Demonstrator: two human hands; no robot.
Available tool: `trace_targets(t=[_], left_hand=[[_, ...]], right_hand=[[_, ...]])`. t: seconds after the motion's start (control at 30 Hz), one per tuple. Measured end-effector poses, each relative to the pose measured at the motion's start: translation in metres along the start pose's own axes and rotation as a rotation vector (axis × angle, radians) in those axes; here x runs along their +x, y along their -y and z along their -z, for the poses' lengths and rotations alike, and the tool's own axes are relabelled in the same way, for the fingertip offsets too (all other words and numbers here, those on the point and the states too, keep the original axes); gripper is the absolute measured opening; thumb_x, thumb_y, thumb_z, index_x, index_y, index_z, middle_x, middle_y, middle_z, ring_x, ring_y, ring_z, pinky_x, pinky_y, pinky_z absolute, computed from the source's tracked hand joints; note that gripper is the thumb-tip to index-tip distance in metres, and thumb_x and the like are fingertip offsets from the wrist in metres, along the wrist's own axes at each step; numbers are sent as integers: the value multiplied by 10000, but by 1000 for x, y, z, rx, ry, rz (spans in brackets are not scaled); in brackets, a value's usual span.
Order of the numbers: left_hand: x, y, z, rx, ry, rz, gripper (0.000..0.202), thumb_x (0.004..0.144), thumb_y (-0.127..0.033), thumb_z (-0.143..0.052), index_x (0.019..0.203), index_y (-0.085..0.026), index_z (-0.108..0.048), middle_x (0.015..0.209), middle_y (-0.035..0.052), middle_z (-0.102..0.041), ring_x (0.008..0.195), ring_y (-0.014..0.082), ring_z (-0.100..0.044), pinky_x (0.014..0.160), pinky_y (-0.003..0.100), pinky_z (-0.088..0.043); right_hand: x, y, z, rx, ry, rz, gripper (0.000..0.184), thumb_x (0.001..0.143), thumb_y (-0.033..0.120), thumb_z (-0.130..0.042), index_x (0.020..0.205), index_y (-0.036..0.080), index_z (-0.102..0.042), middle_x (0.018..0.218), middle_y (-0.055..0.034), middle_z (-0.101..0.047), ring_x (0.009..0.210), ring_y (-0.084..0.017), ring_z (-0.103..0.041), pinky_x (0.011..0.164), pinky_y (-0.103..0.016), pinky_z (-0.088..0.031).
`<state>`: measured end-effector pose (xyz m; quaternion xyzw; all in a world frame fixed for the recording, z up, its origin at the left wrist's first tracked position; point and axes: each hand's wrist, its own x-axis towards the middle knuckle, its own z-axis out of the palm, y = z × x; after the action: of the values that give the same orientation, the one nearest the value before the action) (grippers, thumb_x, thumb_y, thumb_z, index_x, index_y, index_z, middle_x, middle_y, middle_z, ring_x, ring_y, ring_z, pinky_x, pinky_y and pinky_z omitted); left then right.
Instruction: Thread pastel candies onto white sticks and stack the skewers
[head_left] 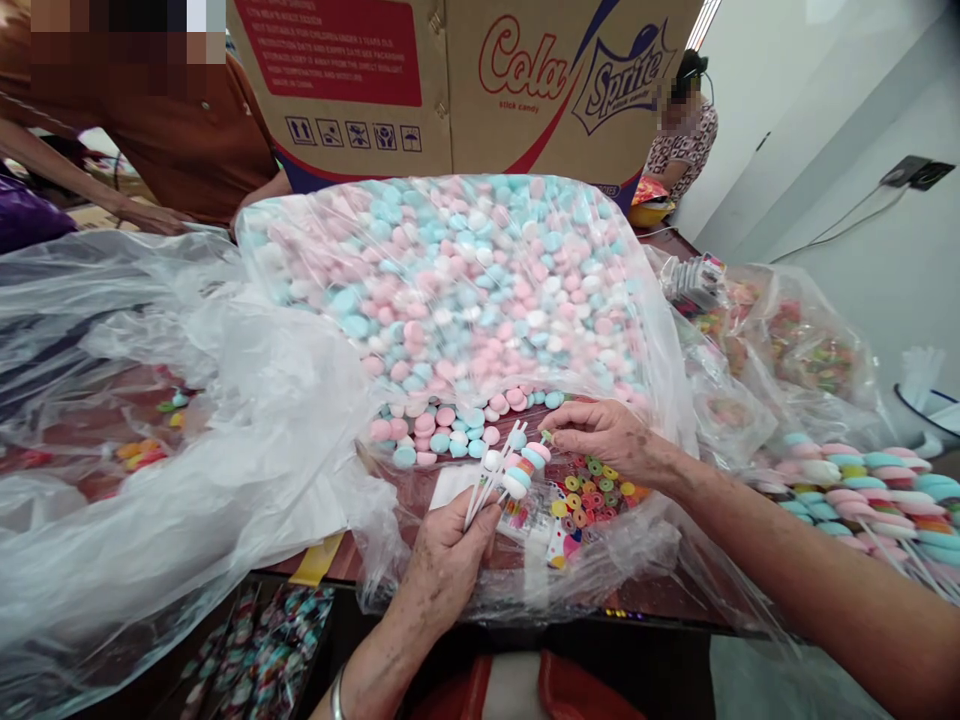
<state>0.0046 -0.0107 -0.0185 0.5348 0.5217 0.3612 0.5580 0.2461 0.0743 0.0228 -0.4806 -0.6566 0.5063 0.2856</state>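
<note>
My left hand (450,550) is closed around several thin white sticks (480,490). One of them carries a stack of pink, blue and white marshmallows (517,478) with an orange-red layer between. At that stack's upper end, my right hand (611,440) pinches a small green gummy ring (547,437), partly hidden by the fingertips. Below my right hand lies a pile of coloured gummy rings (592,490) on clear plastic. Loose marshmallows (442,430) spill toward my hands from a big clear bag (480,290) filled with more of them.
Behind the bag stands a large cardboard box (465,90). Finished marshmallow skewers (870,490) are heaped at right, near bags of gummies (795,320). Crumpled plastic (247,400) covers the left side. Wrapped sticks (262,640) fill a container below. Two people are beyond the table.
</note>
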Motion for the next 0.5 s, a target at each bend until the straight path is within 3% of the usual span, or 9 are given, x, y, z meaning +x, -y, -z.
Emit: trace_targets(t=[0.13,0.37,0.5], left_hand=[[0,4,0,-20,21,-1,260,922,-394,-555,828,-176,-663,571,-55,-429,550,119,-341,517,239,-250],[0,9,-2,-119,-49,40,290,882,-454,-606,837,-176,-676,549,-49,-483,487,104,-325,461,233,-211],[1,10,-2,-155,-71,70,323,858,-492,-628,847,-172,-674,538,-48,-482,467,97,-306,437,227,-180]], right_hand=[[2,5,1,-125,39,161,188,828,311,-660,900,183,-778,905,-47,-749,850,-180,-647,789,-304,-501],[1,8,-8,290,-40,-22,311,755,360,-776,1018,196,-748,913,-27,-741,779,-149,-667,695,-270,-533],[4,5,-9,393,-129,-45,256,705,338,-821,900,191,-743,785,8,-698,645,-103,-610,608,-238,-509]])
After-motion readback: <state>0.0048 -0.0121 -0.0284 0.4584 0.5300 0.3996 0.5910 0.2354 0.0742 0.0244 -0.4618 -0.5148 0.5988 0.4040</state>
